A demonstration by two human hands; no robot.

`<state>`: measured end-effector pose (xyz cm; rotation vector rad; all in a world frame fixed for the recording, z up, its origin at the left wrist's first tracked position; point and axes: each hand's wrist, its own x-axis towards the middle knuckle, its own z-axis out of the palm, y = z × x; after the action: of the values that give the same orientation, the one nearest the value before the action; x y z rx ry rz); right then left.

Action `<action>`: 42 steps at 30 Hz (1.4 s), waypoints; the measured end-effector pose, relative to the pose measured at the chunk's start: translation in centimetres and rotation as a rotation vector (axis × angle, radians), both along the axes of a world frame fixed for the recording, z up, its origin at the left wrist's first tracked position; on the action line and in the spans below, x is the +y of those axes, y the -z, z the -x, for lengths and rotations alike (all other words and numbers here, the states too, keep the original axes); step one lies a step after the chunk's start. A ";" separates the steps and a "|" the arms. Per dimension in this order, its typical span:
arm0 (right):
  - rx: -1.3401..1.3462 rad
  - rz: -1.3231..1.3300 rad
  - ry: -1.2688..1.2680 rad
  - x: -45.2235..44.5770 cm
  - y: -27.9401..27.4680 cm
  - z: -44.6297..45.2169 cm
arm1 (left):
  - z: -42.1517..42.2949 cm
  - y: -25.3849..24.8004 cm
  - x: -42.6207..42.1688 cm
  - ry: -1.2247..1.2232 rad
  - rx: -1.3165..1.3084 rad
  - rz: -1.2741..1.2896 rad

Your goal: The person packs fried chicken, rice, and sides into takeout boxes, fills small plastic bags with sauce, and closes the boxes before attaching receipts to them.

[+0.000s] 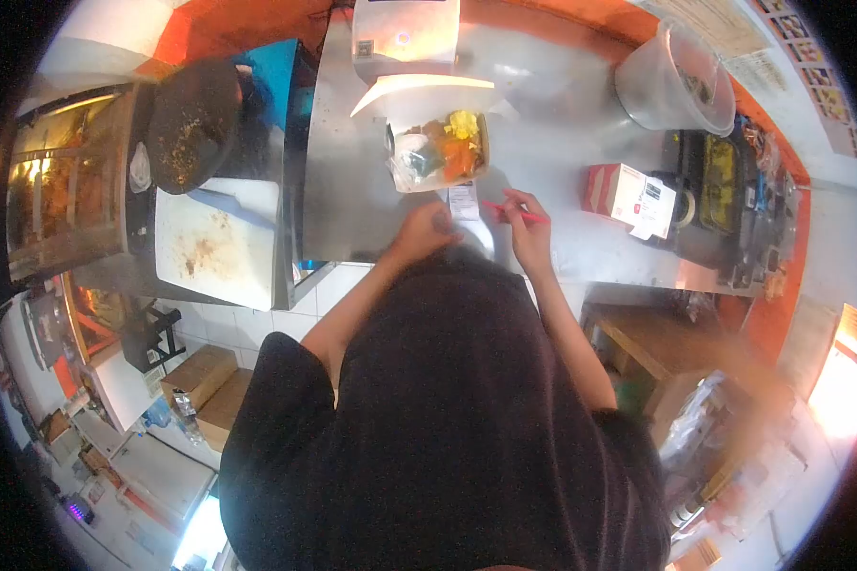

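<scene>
A printed paper slip (464,203) lies on the steel counter in front of me, with a white strip of it curling toward my body. My right hand (528,228) is closed around a red pen (533,218), its tip pointing left at the slip's edge. Beside the slip's left edge, my left hand (427,231) rests with curled fingers; what they grip, if anything, is hidden. Just beyond both hands stands an open takeaway box (398,173), its lid raised at the back. Inside are yellow food (462,125), orange-brown food (459,160) and a small clear plastic bag (412,164).
On the right are a red-and-white box (628,198), a tape roll (687,209) and a clear plastic tub (676,81). A white box (405,33) stands at the back. To the left, a knife (221,203) lies on a stained cutting board (214,257), near a dark pan (192,124).
</scene>
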<state>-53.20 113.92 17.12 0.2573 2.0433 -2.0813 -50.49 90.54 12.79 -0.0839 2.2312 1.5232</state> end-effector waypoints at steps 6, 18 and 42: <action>0.241 -0.270 -0.194 -0.7 -1.3 -0.4 | 0.4 2.5 1.5 -0.034 0.114 -0.232; 0.121 -0.260 -0.263 -0.8 -0.5 -1.1 | 0.1 1.9 1.5 0.110 0.317 0.348; 0.142 -0.247 -0.435 -1.2 2.1 -2.3 | 0.6 -0.7 0.6 0.207 0.033 0.292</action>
<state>-50.85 112.72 15.01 -0.2844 2.1944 -1.6287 -51.06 91.10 13.48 0.0826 2.3908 1.0932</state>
